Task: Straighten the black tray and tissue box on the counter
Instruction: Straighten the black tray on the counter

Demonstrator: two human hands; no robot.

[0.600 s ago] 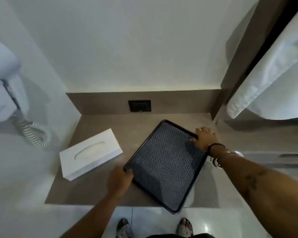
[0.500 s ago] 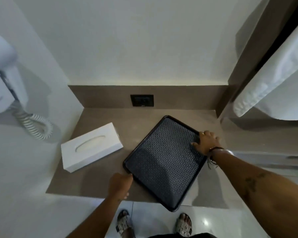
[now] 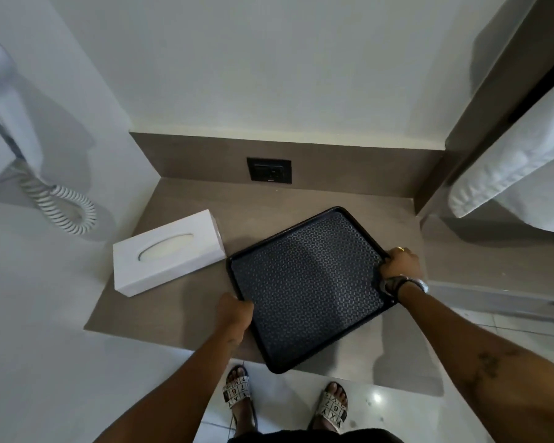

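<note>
The black tray (image 3: 307, 282), with a patterned bottom, lies skewed on the brown counter (image 3: 179, 302); its near corner juts over the counter's front edge. My left hand (image 3: 234, 310) grips the tray's left rim. My right hand (image 3: 400, 263) grips its right corner. A white tissue box (image 3: 168, 252) sits angled at the tray's left, its right end close to the tray's far-left corner.
A black wall socket (image 3: 269, 170) is set in the backsplash. A white hair dryer with coiled cord (image 3: 63, 203) hangs on the left wall. White towels (image 3: 509, 174) hang at the right. My sandalled feet (image 3: 237, 393) stand below the counter edge.
The tray has turned clockwise and sits less steeply skewed. My right hand slid along with its right corner, and my left hand stayed on the left rim. The view shifted down.
</note>
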